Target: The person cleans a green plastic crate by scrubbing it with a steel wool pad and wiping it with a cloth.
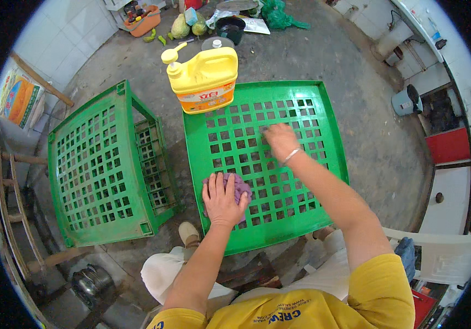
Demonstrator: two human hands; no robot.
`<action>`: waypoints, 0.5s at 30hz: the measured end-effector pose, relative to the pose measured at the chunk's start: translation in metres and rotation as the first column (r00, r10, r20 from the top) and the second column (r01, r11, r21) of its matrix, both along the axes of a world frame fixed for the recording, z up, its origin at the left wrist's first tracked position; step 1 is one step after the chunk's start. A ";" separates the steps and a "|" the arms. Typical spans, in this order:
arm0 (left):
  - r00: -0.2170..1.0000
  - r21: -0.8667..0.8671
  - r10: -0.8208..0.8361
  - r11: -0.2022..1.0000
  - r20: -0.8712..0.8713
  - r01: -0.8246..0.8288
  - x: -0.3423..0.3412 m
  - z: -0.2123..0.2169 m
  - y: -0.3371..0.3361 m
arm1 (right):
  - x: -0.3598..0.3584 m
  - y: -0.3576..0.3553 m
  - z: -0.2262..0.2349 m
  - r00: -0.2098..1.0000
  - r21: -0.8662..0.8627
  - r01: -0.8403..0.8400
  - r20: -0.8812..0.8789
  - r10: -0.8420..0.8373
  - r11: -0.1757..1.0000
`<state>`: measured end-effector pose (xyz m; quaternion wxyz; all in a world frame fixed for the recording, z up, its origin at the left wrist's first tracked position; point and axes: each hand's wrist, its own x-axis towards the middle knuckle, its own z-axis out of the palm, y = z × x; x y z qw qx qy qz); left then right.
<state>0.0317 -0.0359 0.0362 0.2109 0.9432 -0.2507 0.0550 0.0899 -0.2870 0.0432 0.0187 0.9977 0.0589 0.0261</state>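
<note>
A bright green plastic rack panel [334, 142] with rows of square holes lies flat in front of me. My left hand [224, 202] presses down on a crumpled purple cloth [241, 188] near the panel's left edge, fingers bent over it. Farther up, my right hand [282, 140] is closed against the grid, with a bracelet on its wrist. A small greyish bit shows at its fingertips, too hidden to name. On the panel's far left corner stands a yellow pump jug [202, 79] with an orange label.
Another green rack [90, 170], duller and dirtier, stands to the left. Vegetables [180, 26], a black bowl [231, 28] and an orange basket [144, 22] are on the floor at the back. A bucket [405, 101] is at right. A white plastic chair [444, 255] stands near my right side.
</note>
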 end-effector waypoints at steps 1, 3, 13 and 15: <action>1.000 -0.001 -0.001 1.000 -0.002 0.001 0.000 0.001 0.001 | -0.007 -0.015 -0.003 0.999 -0.058 0.047 0.020 -0.046 0.997; 1.000 -0.010 -0.009 1.000 -0.009 0.009 0.000 0.001 0.000 | -0.011 -0.025 -0.003 0.971 0.134 0.147 0.171 -0.169 0.980; 0.999 0.074 0.005 0.997 -0.037 -0.002 -0.001 0.006 -0.004 | -0.004 0.077 -0.007 0.976 0.221 0.210 0.007 -0.217 0.952; 1.000 0.050 0.004 0.999 -0.011 -0.003 -0.001 0.003 -0.004 | -0.024 0.073 -0.007 0.986 0.215 0.167 -0.012 -0.169 0.962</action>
